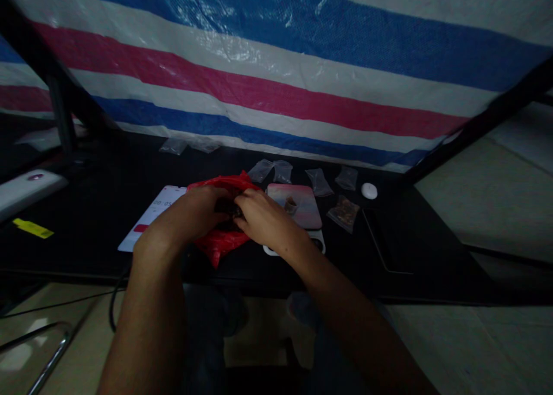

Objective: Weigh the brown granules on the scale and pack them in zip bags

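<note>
A red plastic bag [220,248] lies crumpled and opened out on the black table, with small dark bits inside it. My left hand [201,208] reaches into the bag from the left, its fingers curled and partly hidden. From the right, my right hand [259,216] dips in with bent fingers pressed together at the dark bits; what it holds is too dark to name. Just right of the bag stands a small scale [309,202] with a pinkish top, partly under my right wrist. A little clear bag with brown contents [291,205] rests on the scale.
A phone showing a timer [162,202] lies left of the red bag. Several small clear bags [318,182] lie behind the scale. Right of it are a filled clear bag [344,213], a round white object [369,191] and a dark tablet [384,239]. A striped sheet [276,95] hangs behind.
</note>
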### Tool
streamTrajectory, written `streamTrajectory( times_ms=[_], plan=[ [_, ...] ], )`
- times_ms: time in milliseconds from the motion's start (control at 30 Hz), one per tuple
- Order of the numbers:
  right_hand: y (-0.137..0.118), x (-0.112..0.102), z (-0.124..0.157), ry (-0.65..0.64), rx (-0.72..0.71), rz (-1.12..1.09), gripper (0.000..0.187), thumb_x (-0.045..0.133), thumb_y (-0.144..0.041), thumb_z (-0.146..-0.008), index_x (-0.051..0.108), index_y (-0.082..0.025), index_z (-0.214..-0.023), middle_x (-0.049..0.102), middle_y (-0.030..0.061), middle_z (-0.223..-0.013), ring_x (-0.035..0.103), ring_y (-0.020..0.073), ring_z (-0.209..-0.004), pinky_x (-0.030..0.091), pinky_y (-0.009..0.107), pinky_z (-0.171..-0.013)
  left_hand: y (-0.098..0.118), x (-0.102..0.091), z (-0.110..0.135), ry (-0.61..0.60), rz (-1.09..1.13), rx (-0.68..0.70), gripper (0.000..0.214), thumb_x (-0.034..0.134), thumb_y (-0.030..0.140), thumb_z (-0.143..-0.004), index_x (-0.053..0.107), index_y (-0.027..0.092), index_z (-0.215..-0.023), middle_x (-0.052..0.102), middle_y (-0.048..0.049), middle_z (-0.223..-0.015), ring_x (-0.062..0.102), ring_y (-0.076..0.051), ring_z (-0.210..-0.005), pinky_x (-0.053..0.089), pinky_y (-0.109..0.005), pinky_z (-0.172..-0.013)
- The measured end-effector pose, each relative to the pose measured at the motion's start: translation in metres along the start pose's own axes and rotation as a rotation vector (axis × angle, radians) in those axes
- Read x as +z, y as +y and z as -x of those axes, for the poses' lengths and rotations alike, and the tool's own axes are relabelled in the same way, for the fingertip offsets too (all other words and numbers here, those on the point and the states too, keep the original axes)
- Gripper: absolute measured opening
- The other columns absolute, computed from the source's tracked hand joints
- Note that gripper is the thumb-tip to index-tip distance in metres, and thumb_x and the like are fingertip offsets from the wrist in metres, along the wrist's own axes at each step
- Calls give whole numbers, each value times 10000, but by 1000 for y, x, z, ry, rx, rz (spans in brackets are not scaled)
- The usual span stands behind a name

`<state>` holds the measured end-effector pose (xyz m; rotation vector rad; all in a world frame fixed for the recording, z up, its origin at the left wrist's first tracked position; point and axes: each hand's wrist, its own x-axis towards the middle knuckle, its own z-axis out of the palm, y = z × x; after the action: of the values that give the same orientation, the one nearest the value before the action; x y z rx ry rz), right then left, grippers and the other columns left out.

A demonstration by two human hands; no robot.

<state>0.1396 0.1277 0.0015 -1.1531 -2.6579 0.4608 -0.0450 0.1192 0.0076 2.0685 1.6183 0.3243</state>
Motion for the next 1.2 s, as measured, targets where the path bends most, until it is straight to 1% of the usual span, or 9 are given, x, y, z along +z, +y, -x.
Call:
streamTrajectory(
  times_ms=[133, 233, 333, 433, 633, 800, 933, 1033, 1200],
  plan=[
    [-2, 2, -1, 10, 0, -9, 221, 658, -156, -979, 733, -75, -1171, 720, 191, -1257, 687, 282, -1189, 544, 385, -1007, 6, -5, 3, -5, -96, -19, 272, 585, 202, -900, 792, 214, -1075, 826, -91, -1112, 757, -250, -979, 533, -350, -872],
    [-1, 4, -3, 27, 21, -21, 182, 615, -123, -997, 760, -105, -1106, 751, 166, -1193, 713, 254, -1116, 546, 358, -958, 10, -6, 4, 7, -91, -27, 262, 591, 206, -883, 795, 231, -1046, 833, -65, -1088, 762, -239, -979, 529, -321, -842],
    [2, 5, -4, 52, 24, -17, 222, 568, -93, -1003, 770, -120, -1090, 770, 152, -1143, 725, 240, -1069, 540, 342, -922, 12, -6, 4, 15, -79, -21, 247, 601, 227, -878, 801, 247, -1023, 839, -41, -1071, 765, -230, -956, 526, -300, -822],
    [3, 5, -3, 45, 34, 9, 221, 571, -92, -996, 775, -122, -1076, 782, 147, -1121, 734, 243, -1042, 526, 330, -877, 12, -6, 5, 47, -107, -24, 234, 614, 247, -882, 809, 261, -1011, 842, -28, -1058, 766, -234, -935, 517, -294, -799],
    [2, -8, 0, 27, 64, -10, 197, 599, -128, -1004, 792, -162, -979, 809, 121, -1048, 744, 229, -989, 490, 302, -798, 18, -9, 7, 70, -119, -56, 238, 614, 216, -879, 814, 263, -999, 843, -15, -1011, 769, -220, -874, 525, -278, -781],
    [4, -18, 3, 57, 117, -95, 168, 656, -153, -980, 817, -199, -997, 820, 97, -1066, 747, 238, -1005, 491, 302, -786, 22, -12, 7, 68, -130, -94, 242, 608, 216, -893, 806, 262, -1025, 840, -4, -1027, 764, -205, -858, 535, -268, -773],
    [6, -14, 4, 39, 97, -104, 221, 634, -102, -961, 827, -207, -976, 828, 87, -1027, 750, 230, -983, 489, 299, -780, 20, -9, 6, 59, -147, -61, 260, 615, 190, -875, 813, 261, -1028, 837, -1, -1022, 760, -206, -846, 529, -273, -779],
    [8, -12, 3, 48, 111, -121, 222, 637, -115, -963, 831, -218, -987, 832, 74, -1007, 753, 225, -960, 489, 298, -770, 16, -6, 4, 54, -120, -24, 273, 607, 170, -866, 809, 239, -1037, 832, -16, -1040, 757, -209, -881, 533, -283, -811],
    [15, -26, 5, 130, 64, -233, 187, 673, -112, -948, 840, -188, -985, 838, 79, -1002, 761, 201, -916, 517, 301, -813, 8, -4, 1, 35, -58, 38, 320, 599, 193, -878, 796, 229, -1128, 822, -38, -1124, 753, -222, -963, 550, -318, -873]
  ],
)
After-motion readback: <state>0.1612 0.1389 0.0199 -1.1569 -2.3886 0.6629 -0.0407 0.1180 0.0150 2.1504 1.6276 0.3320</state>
